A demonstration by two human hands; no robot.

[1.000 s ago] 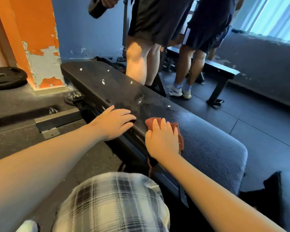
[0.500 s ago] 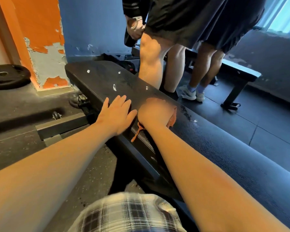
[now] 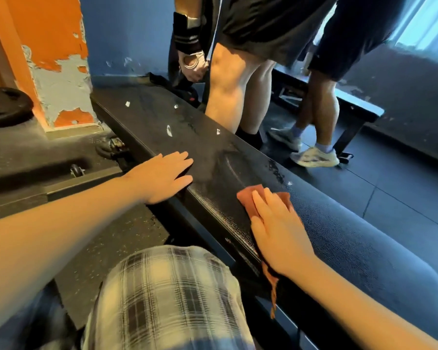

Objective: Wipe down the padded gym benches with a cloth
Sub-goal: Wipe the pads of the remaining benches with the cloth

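While the right grip (image 3: pixel 281 231) lies flat, fingers straight and together, pressing the reddish cloth (image 3: pixel 247 199) onto the padded counter (image 3: pixel 344 238), the left grip (image 3: pixel 162 178) rests open-palmed on its near edge. Cloth tail hangs off that edge.

Bench pad (image 3: pixel 238 157) open ahead; bystander's legs (image 3: pixel 228 97) crowd far edge.

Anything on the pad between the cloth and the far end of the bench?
Nothing stands on the bench pad ahead of the red cloth under the right hand. The left hand rests flat on the pad's left edge, beside the path. Only small white flecks dot the far surface.
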